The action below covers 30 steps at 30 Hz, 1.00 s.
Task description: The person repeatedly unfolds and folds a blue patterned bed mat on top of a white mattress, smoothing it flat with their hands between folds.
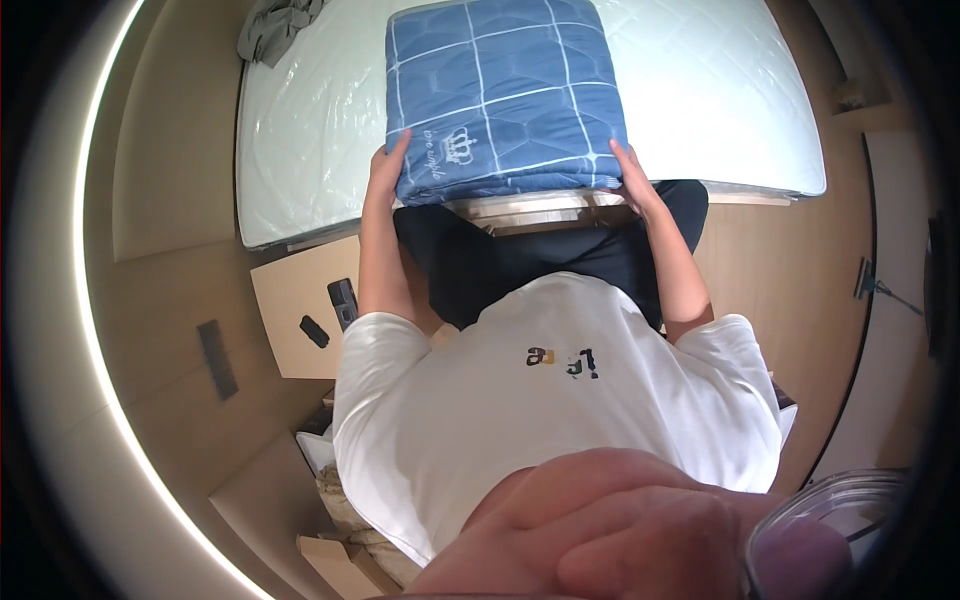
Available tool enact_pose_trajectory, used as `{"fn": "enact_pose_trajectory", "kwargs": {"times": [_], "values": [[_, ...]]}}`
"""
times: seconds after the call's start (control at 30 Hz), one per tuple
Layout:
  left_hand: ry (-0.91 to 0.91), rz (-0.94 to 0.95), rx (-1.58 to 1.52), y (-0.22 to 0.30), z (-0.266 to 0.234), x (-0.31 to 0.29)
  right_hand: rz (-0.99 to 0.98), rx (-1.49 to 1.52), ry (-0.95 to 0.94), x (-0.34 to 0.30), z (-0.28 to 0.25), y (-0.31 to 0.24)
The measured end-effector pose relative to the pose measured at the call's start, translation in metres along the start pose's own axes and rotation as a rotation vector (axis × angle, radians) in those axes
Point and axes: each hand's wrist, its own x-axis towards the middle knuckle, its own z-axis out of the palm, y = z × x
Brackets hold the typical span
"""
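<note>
A folded blue quilt (510, 95) with white grid lines and a white crown motif lies at the near edge of a mattress (310, 130) wrapped in clear plastic. My left hand (388, 168) grips its near left corner, thumb along the side and the other fingers mostly hidden. At the near right corner, my right hand (630, 175) holds the quilt in a similar way, its thumb up against the edge. Both arms reach forward, and the quilt's near edge sits just beyond my knees.
Left of my legs stands a light wooden bedside top (285, 300) bearing a dark phone-like device (342, 300) and a small black object (314, 331). Grey cloth (275, 30) lies at the mattress's far left corner. A squeegee-like tool (875, 282) is at the right wall.
</note>
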Motion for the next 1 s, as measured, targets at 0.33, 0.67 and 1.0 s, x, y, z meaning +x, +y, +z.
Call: {"fn": "enact_pose_trajectory", "kwargs": {"times": [0.33,0.67,1.0], "values": [[0.401,0.299,0.239,-0.027,0.028,-0.011,-0.027,-0.136,-0.053,0.01,-0.035,0.028],[0.329,0.268,0.357,-0.04,0.021,0.001,-0.707,-0.849,0.166,-0.024,0.002,0.007],[0.333,0.326,0.173,-0.038,0.019,-0.001,-0.545,-0.402,0.259,0.004,-0.01,0.038]]}}
